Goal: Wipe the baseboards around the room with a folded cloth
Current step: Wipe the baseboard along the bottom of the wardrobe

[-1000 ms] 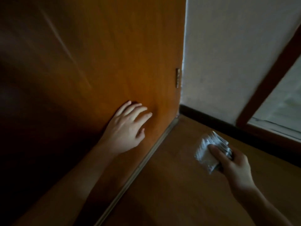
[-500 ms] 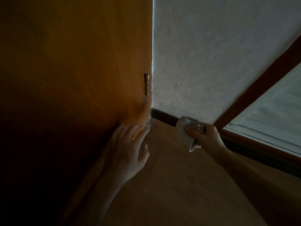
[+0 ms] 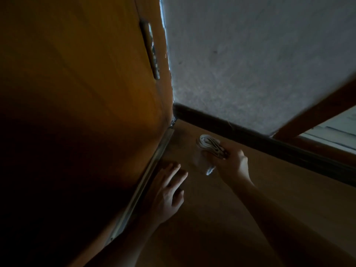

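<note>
Grip of right hand (image 3: 234, 164) on folded cloth (image 3: 210, 145) near baseboard (image 3: 250, 134); left hand (image 3: 167, 195) by door (image 3: 86, 83), fingers (image 3: 174, 169) straight.

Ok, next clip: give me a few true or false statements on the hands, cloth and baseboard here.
1. The right hand holds the folded cloth. True.
2. The left hand grips the hinge. False: its fingers are straight, low by the bottom edge of the door, well below the hinge.
3. The baseboard is white. False: it is dark, under a pale wall.
4. The door stands left of the wall. True.
</note>
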### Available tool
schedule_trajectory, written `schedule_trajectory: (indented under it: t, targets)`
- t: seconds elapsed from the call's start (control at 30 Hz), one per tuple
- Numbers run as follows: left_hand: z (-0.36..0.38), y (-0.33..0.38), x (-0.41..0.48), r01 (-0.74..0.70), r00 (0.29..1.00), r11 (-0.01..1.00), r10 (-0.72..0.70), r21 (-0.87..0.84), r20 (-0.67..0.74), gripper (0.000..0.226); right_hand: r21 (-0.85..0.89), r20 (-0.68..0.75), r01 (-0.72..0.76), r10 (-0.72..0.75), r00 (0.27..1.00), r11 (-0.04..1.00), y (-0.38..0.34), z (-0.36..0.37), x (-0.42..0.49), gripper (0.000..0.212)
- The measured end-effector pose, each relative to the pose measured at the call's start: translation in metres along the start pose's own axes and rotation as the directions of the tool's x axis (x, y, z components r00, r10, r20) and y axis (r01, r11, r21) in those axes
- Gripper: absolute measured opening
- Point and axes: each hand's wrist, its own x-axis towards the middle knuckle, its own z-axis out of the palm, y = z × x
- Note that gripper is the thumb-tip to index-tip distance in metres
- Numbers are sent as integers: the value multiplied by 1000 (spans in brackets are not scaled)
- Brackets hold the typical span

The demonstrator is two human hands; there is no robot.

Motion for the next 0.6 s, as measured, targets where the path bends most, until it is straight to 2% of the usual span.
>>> schedule_trajectory:
  t: [0.1, 0.2, 0.4, 0.6]
  targets:
    - [9, -4, -3, 0, 1000, 1000, 0, 16, -28, 55, 26, -63, -28, 29, 998, 999, 4, 27, 13, 36]
    - [10, -5, -1, -23, 999, 999, 24, 38, -44, 54, 11, -127, 2, -1, 992, 1000, 7, 52, 30, 39]
    - [18, -9, -1, -32, 997, 998, 36, 62, -64, 57, -19, -297, -18, 11, 955, 1000, -1, 88, 63, 32]
    - [21, -10, -2, -18, 997, 994, 25, 106, -67, 58, -57, -335, -46, 24, 942, 997, -26, 119, 79, 32]
